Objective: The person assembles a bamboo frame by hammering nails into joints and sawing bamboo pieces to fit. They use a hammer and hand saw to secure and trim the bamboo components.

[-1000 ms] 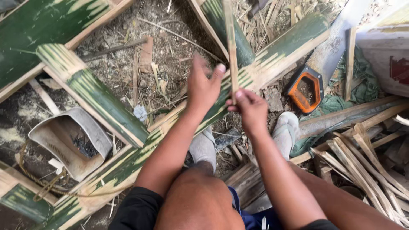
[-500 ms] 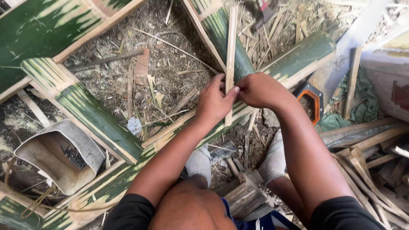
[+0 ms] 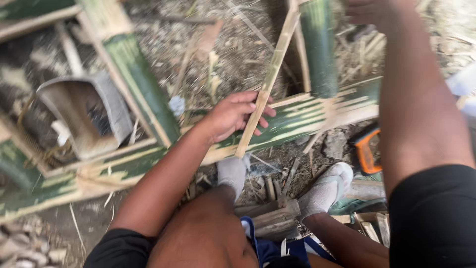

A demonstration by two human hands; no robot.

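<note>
My left hand (image 3: pixel 233 115) is closed around the lower part of a long pale bamboo strip (image 3: pixel 275 64). The strip slants from beside a split green bamboo half (image 3: pixel 307 116) on the ground up toward the top of the view. My right hand (image 3: pixel 369 11) is raised at the top edge, away from the strip and above an upright green bamboo piece (image 3: pixel 320 49). Its fingers are cut off by the frame and blurred, so I cannot tell whether it holds anything.
More split green bamboo (image 3: pixel 141 89) lies across dry litter on the ground. A grey curved trough-like piece (image 3: pixel 106 106) sits at the left. An orange-handled tool (image 3: pixel 367 151) lies at the right. My feet in pale socks (image 3: pixel 327 188) rest by a wooden block (image 3: pixel 270 218).
My right hand has let go of the strip and risen to the upper right. My left hand still grips the strip, now lower in view, and the view has shifted.
</note>
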